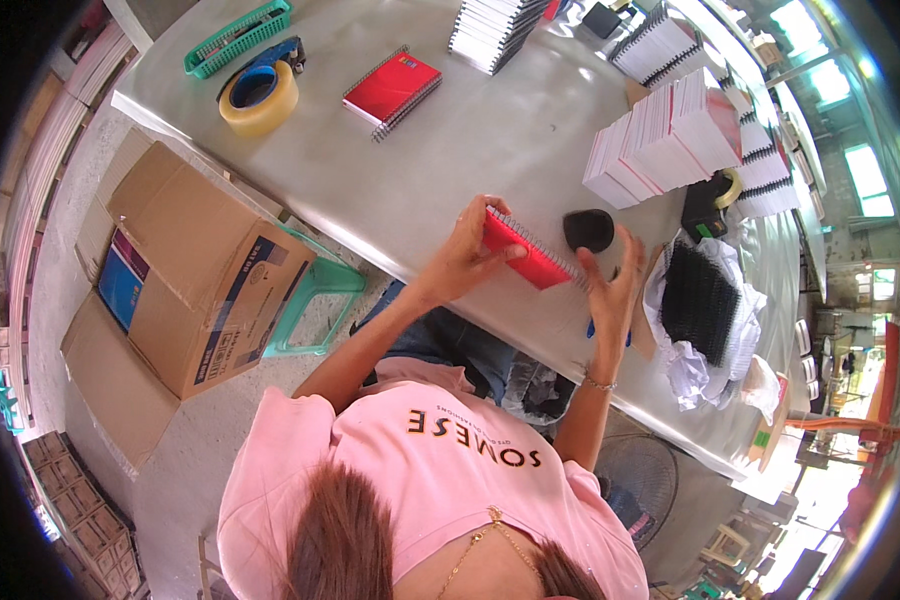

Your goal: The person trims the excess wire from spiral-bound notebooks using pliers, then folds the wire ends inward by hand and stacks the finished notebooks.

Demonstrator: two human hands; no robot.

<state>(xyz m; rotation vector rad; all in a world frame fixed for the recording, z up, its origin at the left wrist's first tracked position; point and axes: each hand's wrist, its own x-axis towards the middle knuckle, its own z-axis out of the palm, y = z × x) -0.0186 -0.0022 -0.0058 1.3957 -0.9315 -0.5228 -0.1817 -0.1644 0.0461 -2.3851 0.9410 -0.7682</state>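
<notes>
Grey table (pixel 420 170) holds a tape roll (pixel 259 97) far left of the hands. Her left hand (pixel 465 255) grips a red notebook (pixel 526 257); her right hand (pixel 610 290) sits open at its wire edge. Keep it steady, I think.

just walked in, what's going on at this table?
A person in a pink shirt holds a red spiral notebook over the grey table. The left hand grips its cover; the right hand is at the wire-binding end. Stacks of bound notebooks sit beyond, another red notebook and a tape roll farther left, black binding coils to the right.
</notes>
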